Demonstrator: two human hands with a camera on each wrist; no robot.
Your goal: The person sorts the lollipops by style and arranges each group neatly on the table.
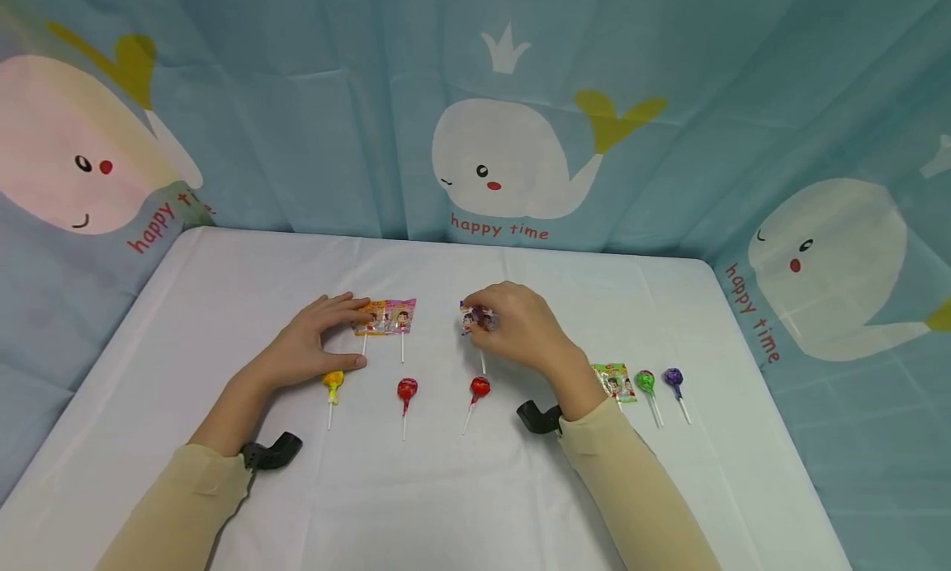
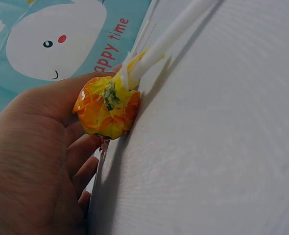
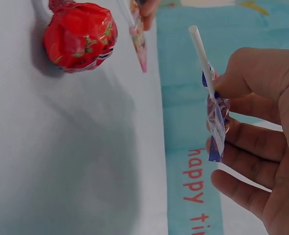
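Observation:
My left hand [image 1: 308,340] lies at the left, its fingertips on an orange-wrapped flat lollipop [image 1: 377,318]. Against that one sits a pink-wrapped flat lollipop [image 1: 402,318]. The left thumb extends just above a yellow round lollipop [image 1: 333,379], whose yellow-orange wrapper [image 2: 105,110] is close up in the left wrist view. With thumb and index finger, my right hand [image 1: 523,327] pinches a flat lollipop in a clear, purple-blue wrapper [image 3: 217,129]. It hangs above the table in the right wrist view, white stick towards the top. A red round lollipop [image 1: 480,386] lies below that hand.
Another red round lollipop [image 1: 406,388] lies mid-table. By the right forearm are a green-wrapped flat lollipop [image 1: 617,381], a green round lollipop [image 1: 645,380] and a purple one [image 1: 673,378]. A blue curtain with whales [image 1: 513,158] borders the white table [image 1: 416,505].

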